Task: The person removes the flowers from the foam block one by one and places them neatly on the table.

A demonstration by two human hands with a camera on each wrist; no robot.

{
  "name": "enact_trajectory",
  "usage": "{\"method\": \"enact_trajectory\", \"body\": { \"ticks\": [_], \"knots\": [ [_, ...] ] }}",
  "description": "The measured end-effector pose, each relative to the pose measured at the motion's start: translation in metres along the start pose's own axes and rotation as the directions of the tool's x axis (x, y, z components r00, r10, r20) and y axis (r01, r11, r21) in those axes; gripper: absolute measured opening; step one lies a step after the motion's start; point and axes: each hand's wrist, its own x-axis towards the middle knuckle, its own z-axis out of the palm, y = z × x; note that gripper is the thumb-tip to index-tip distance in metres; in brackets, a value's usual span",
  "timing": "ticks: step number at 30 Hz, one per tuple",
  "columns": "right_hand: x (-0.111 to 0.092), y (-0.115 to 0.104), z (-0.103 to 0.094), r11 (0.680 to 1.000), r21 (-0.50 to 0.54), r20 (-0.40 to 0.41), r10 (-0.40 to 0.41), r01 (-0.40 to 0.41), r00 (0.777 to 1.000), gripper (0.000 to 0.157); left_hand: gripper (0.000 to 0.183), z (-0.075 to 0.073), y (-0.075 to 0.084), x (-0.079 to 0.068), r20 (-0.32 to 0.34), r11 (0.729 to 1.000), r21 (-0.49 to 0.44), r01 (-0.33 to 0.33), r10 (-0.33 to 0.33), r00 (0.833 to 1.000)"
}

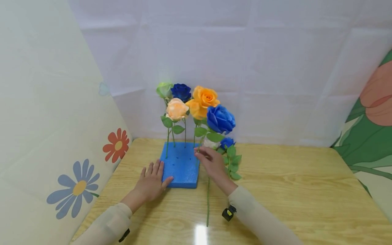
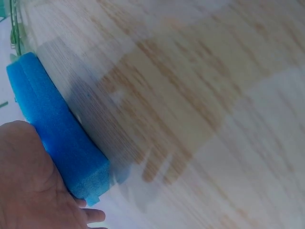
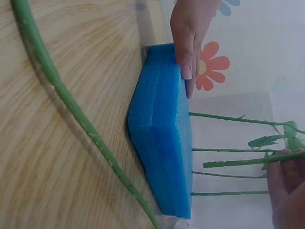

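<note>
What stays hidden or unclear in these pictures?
Head view: white flower, partly behind the right hand.
Head view: dark specks on the blue block, too small.
Right wrist view: held stem, cut off by right edge.
Left wrist view: left hand, cut off by left edge.

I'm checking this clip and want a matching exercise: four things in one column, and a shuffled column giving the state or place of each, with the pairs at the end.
Column one
1. Left hand
2. Right hand
3. Peach rose
4. Foam block

Column two
A. Standing in front of the dark blue rose and the pale green rose
B. Blue, with several upright stems stuck in it
C. Pinching a green stem whose lower end is free
D. Touching the block's left side, fingers straight

Pairs: 1-D, 2-C, 3-A, 4-B
</note>
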Motion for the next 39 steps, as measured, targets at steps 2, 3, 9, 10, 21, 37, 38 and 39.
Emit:
{"method": "enact_trajectory", "body": {
  "ticks": [2,3,9,10,21,37,38,39],
  "knots": [
    [-0.004,0.000,-0.005,1.000,-0.006,-0.005,-0.010,0.010,1.000,0.021,0.086,-0.002,0.001,-0.001,-0.006,1.000,-0.007,-0.005,0.005,1.000],
    [-0.006,-0.001,-0.007,1.000,-0.004,-0.006,-0.015,0.015,1.000,0.021,0.087,-0.002,0.001,-0.001,-0.010,1.000,-0.009,-0.008,0.008,1.000],
    [-0.017,-0.001,-0.023,1.000,-0.020,0.003,0.007,-0.007,1.000,0.020,0.090,-0.003,0.002,-0.001,0.006,1.000,-0.021,-0.003,0.003,1.000],
    [-0.020,-0.002,-0.027,0.999,-0.033,0.008,0.018,-0.018,1.000,0.020,0.090,-0.003,0.002,-0.001,0.012,1.000,-0.021,0.000,0.000,1.000],
    [-0.039,-0.004,-0.062,0.992,-0.002,0.036,0.123,-0.123,0.992,0.024,0.090,-0.003,0.001,0.001,0.027,1.000,-0.022,0.012,-0.011,1.000],
    [-0.059,0.001,-0.104,0.966,0.109,0.108,0.224,-0.235,0.969,0.044,0.094,0.004,-0.002,0.000,-0.023,0.999,-0.032,-0.014,0.014,1.000],
    [-0.060,0.001,-0.108,0.963,0.112,0.112,0.232,-0.244,0.966,0.044,0.093,0.002,0.000,-0.001,-0.026,0.999,-0.032,-0.017,0.017,1.000],
    [-0.061,0.001,-0.111,0.960,0.114,0.114,0.242,-0.255,0.964,0.045,0.092,0.000,0.001,-0.001,-0.031,0.999,-0.028,-0.020,0.019,0.999]
  ]
}}
